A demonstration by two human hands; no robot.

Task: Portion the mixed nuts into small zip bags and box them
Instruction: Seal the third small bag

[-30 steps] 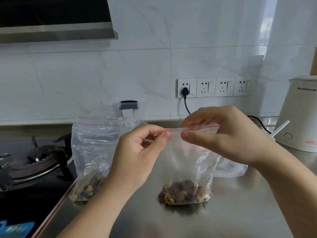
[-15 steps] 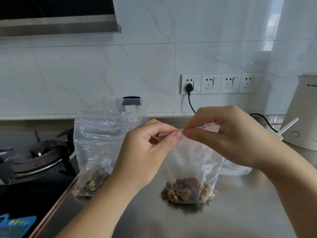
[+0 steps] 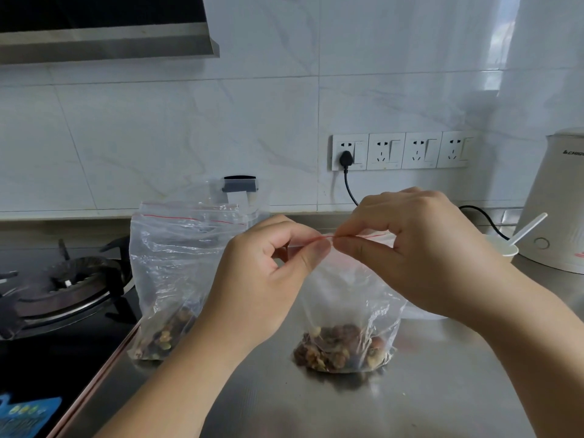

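Zip bag of nuts is standing on surface; I'm pinching its seal with both hands, left, right, thumbs meeting; second bag crowding left by stove.

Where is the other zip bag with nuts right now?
In the head view, the second zip bag stands on the steel counter, left of the left hand, beside the gas burner.

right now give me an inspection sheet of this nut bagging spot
surface: steel counter, bare patches shiny
job's things: small zip bag of mixed nuts, upright; second nut bag at left by the stove
clutter: white cup with a spoon in it
hands: left hand and right hand both pinch the small zip bag's red seal line
cables: black cord plugged into the wall socket
surroundings: gas burner, white kettle, range hood
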